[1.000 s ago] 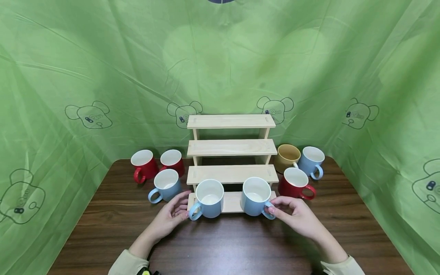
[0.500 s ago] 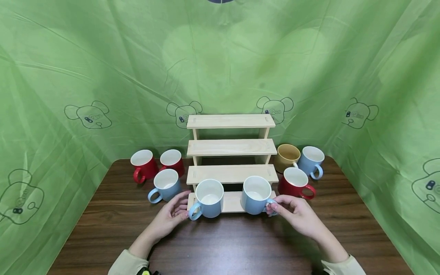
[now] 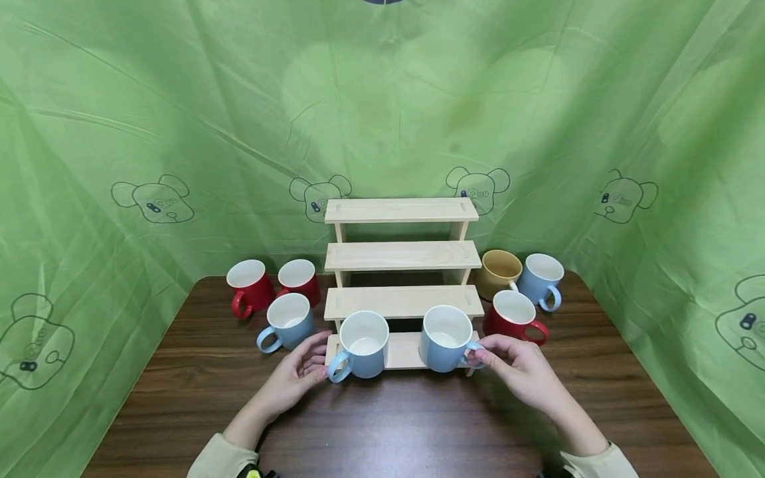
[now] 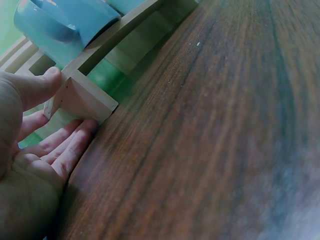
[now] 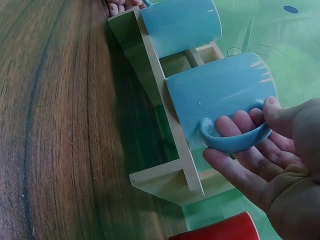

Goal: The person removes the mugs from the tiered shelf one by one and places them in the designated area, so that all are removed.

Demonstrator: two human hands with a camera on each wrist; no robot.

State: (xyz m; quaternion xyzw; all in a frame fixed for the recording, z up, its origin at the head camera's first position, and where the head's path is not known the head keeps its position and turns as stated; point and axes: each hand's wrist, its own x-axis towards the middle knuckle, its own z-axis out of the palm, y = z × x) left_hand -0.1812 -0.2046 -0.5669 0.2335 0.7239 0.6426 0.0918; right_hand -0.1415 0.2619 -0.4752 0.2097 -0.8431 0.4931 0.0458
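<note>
On the lowest step of a tiered wooden shelf (image 3: 403,352) two light blue mugs stand upright, side by side. My right hand (image 3: 518,370) grips the handle of the right blue mug (image 3: 443,348); in the right wrist view, fingers pass through the handle and the thumb (image 5: 277,117) presses its upper end. At the shelf's left end, my left hand (image 3: 293,375) holds the corner of the lowest board, thumb (image 4: 42,87) at its front edge and fingers beside the end support. The left blue mug (image 3: 364,355) stands close by, its handle turned toward the left hand.
On the wooden table (image 3: 382,425), two red mugs (image 3: 254,292) and a blue mug (image 3: 291,325) stand left of the shelf. A yellow mug (image 3: 496,282), another blue mug (image 3: 534,285) and a red mug (image 3: 505,325) stand right. Green cloth (image 3: 382,119) hangs behind.
The right blue mug has shifted slightly backward and its handle has turned further right, with my right hand following. My left hand and the left blue mug have stayed in place.
</note>
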